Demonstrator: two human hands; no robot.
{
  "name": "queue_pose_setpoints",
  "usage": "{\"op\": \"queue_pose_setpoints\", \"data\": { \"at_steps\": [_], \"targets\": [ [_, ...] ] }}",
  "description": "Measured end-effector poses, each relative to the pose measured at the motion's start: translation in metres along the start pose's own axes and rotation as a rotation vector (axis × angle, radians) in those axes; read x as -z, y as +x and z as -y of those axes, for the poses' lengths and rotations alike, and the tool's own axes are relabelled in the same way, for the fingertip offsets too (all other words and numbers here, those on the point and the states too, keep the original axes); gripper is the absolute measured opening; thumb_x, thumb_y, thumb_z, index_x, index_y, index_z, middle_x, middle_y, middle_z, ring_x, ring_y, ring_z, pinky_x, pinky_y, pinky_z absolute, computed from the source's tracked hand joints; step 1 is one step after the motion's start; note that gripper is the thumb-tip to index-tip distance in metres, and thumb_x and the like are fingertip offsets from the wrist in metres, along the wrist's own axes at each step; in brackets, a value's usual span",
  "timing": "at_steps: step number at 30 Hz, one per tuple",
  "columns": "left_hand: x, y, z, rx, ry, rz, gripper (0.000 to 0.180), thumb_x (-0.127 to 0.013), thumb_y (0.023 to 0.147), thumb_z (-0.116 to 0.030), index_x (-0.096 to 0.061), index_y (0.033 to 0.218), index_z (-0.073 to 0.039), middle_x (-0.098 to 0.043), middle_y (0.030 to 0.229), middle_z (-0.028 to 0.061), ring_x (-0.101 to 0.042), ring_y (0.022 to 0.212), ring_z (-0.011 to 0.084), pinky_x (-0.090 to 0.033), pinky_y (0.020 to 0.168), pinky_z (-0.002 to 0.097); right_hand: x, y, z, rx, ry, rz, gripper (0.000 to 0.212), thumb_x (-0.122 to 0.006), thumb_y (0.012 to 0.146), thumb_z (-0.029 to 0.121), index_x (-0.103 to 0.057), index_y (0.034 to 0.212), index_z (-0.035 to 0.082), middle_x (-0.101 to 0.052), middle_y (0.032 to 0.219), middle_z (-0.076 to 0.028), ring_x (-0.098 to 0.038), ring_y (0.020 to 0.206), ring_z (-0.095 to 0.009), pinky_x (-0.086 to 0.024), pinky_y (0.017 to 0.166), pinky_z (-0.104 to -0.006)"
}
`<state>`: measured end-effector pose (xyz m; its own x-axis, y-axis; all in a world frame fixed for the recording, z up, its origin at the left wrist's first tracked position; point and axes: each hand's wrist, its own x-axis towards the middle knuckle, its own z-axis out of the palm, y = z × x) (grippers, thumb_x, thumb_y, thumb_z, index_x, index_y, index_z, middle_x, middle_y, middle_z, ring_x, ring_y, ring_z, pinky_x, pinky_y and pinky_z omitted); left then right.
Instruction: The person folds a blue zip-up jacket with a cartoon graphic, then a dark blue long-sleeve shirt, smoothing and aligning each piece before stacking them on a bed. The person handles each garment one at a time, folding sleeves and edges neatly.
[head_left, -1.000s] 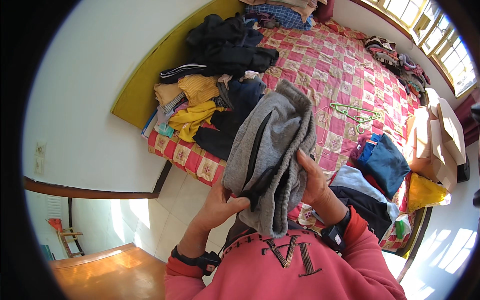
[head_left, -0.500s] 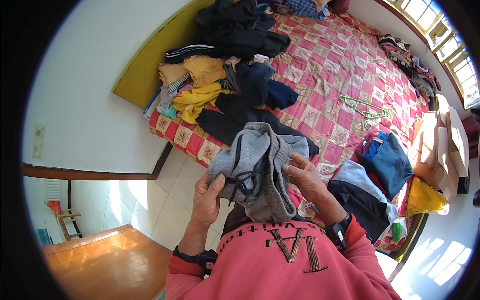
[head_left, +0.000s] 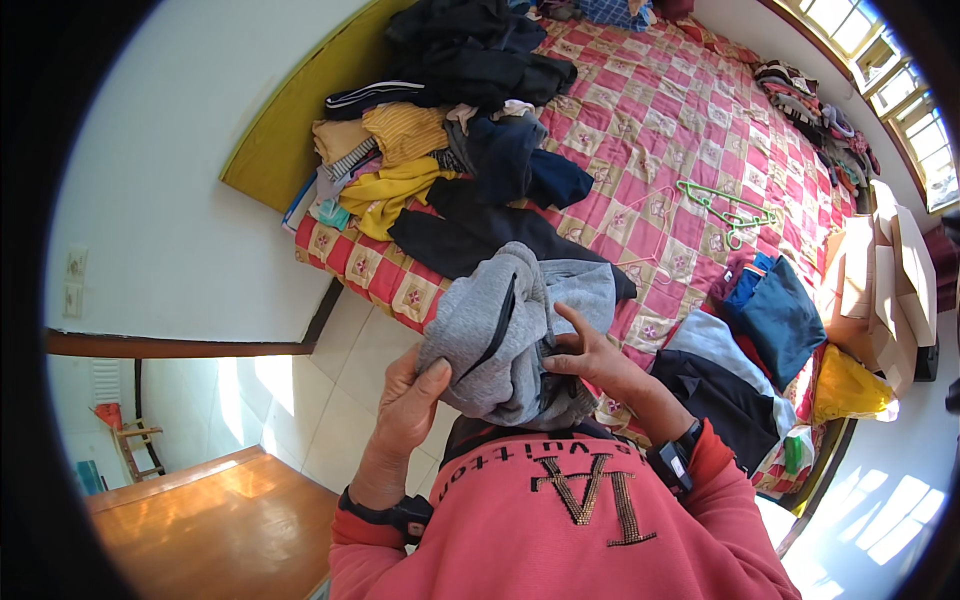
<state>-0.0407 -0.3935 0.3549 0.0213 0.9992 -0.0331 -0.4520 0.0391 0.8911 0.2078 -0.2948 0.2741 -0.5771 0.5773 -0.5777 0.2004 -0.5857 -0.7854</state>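
Note:
Grey drawstring sweatpants [head_left: 490, 330] hang bunched in front of my body, just off the near edge of the bed. My left hand [head_left: 408, 398] grips their left side, thumb on top and fingers underneath. At the right side, my right hand [head_left: 600, 358] holds a fold, its index finger stretched along the cloth and its thumb at the fold. A dark slit, perhaps a pocket opening, shows on the upturned grey fabric. Part of the sweatpants reaches over black trousers [head_left: 470, 235] lying on the bed.
A checked quilt [head_left: 640, 130] covers the bed. Piled clothes [head_left: 480, 60] lie at its far left, with a yellow garment [head_left: 385, 195] nearer. Green hangers [head_left: 725, 210], folded clothes [head_left: 775, 325] and cardboard boxes [head_left: 870, 290] are on the right. A wooden tabletop [head_left: 210, 520] stands lower left.
The sweatpants have been turned in my hands: the waistband and drawstring are out of sight and the dark slit shows. My right hand has shifted left and slightly down.

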Motion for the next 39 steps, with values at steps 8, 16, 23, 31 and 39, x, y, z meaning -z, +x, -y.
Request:
{"op": "queue_pose_setpoints", "data": {
  "at_steps": [8,16,23,31,39],
  "targets": [
    [0.034,0.007,-0.024,-0.113,-0.067,-0.277,0.042,-0.059,0.1,-0.022,-0.053,0.136,-0.004,-0.062,0.129,0.0096,-0.057,0.121,0.0208,-0.042,0.106,0.0385,0.003,-0.017,-0.023,-0.013,0.562,0.228,0.06,-0.066,0.081,-0.003,-0.049,0.139,-0.003,-0.067,0.117,-0.01,-0.062,0.11,-0.017,-0.047,0.1,-0.0322],
    [0.078,0.048,0.009,0.036,0.668,-0.447,0.068,-0.067,0.094,-0.029,-0.036,0.15,-0.008,-0.048,0.143,0.012,-0.048,0.128,0.0222,-0.039,0.108,0.0382,0.006,-0.045,0.014,0.175,0.476,0.02,0.068,-0.062,0.082,0.0,-0.038,0.146,-0.003,-0.059,0.128,-0.009,-0.059,0.111,-0.016,-0.046,0.099,-0.029],
    [0.017,0.0,0.07,0.373,0.271,0.12,0.11,-0.08,0.08,-0.018,-0.003,0.158,-0.011,-0.03,0.154,0.0222,-0.036,0.14,0.0292,-0.034,0.113,0.0418,-0.038,-0.004,0.007,0.223,0.359,0.188,0.084,-0.064,0.088,0.006,-0.013,0.153,-0.008,-0.031,0.154,-0.016,-0.033,0.142,-0.022,-0.026,0.116,-0.0342],
    [0.03,-0.008,0.08,0.147,0.901,0.006,0.117,-0.08,0.074,-0.013,0.001,0.158,-0.006,-0.031,0.154,0.024,-0.041,0.138,0.0303,-0.033,0.113,0.0372,-0.062,0.017,-0.02,0.366,-0.034,0.486,0.082,-0.065,0.089,0.023,-0.017,0.148,-0.007,-0.035,0.145,-0.014,-0.03,0.136,-0.019,-0.027,0.113,-0.0337],
    [0.041,-0.014,0.042,0.311,0.074,-0.203,0.075,-0.065,0.079,-0.005,-0.038,0.148,0.0,-0.05,0.143,0.013,-0.05,0.129,0.0203,-0.035,0.111,0.0323,-0.031,0.021,-0.054,0.273,-0.353,-0.085,0.073,-0.076,0.074,0.012,-0.043,0.139,0.002,-0.048,0.128,-0.023,-0.046,0.123,-0.037,-0.039,0.105,-0.0416]
  ]
}}
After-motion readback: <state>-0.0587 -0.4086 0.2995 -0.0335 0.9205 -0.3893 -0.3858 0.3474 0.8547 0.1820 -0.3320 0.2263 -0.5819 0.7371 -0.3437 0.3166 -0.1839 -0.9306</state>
